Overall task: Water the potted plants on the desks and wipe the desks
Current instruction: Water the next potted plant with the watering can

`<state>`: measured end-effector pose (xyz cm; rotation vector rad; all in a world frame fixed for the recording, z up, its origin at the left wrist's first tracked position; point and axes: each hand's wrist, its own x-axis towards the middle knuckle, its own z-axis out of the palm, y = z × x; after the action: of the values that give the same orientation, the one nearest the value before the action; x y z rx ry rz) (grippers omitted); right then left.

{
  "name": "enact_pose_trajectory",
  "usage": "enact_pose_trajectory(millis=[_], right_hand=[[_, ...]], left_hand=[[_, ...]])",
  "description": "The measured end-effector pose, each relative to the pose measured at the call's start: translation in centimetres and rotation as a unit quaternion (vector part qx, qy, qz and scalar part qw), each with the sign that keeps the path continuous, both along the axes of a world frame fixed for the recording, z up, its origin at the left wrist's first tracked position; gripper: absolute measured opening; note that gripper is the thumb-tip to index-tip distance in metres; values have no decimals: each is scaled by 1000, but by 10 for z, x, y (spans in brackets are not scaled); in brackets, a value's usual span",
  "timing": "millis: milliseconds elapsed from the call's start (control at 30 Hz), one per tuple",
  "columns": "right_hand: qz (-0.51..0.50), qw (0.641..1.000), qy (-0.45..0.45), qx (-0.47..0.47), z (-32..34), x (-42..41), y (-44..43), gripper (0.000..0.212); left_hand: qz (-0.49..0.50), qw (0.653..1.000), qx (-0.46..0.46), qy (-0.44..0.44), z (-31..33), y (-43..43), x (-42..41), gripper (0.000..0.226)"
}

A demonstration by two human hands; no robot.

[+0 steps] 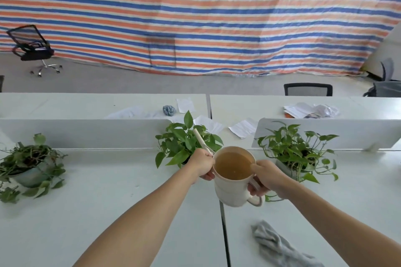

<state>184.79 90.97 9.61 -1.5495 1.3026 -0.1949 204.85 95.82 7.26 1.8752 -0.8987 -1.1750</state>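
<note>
Head view, the only one. Both hands hold a cream watering can (235, 188) up over the seam between two white desks (112, 212). Right hand (268, 177) has fingers curled through the handle on the can's right side, closed on it. Left hand (202, 167) is wrapped around the base of the spout (200, 139), also closed, steadying it. The spout's long axis runs up and away to the left, its tip in among the leaves of the middle plant (184, 145), which sits directly behind the left hand. So the spout already points at this plant; the left hand is nearer it, and a tilt forward and left looks like all the pour needs. Can looks near full, brownish water close to the rim, so a fast tip could slop over the edge. Right plant (297, 151) stands just beside the right hand, leafy, trailing stems. Left plant (28, 164) is well apart, sparse and straggly, pot tipped. Grey cloth (275, 243) lies crumpled on the right desk, near the viewer, not in hand; wiping looks not yet started.
</note>
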Motion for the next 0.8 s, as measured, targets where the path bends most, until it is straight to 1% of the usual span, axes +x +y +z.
enact_pose_trajectory(millis=[200, 367, 600, 800], right_hand=[[-11, 999, 19, 24, -4, 14, 5, 27], [-27, 999, 37, 24, -2, 17, 4, 26], [-46, 997, 52, 13, 8, 23, -4, 24], [-36, 998, 51, 12, 12, 31, -6, 24]], left_hand=[[-33, 999, 8, 5, -8, -1, 15, 14], [-48, 999, 13, 14, -13, -5, 15, 14], [-48, 998, 5, 29, -13, -16, 19, 17], [-36, 999, -2, 38, -9, -13, 28, 16]])
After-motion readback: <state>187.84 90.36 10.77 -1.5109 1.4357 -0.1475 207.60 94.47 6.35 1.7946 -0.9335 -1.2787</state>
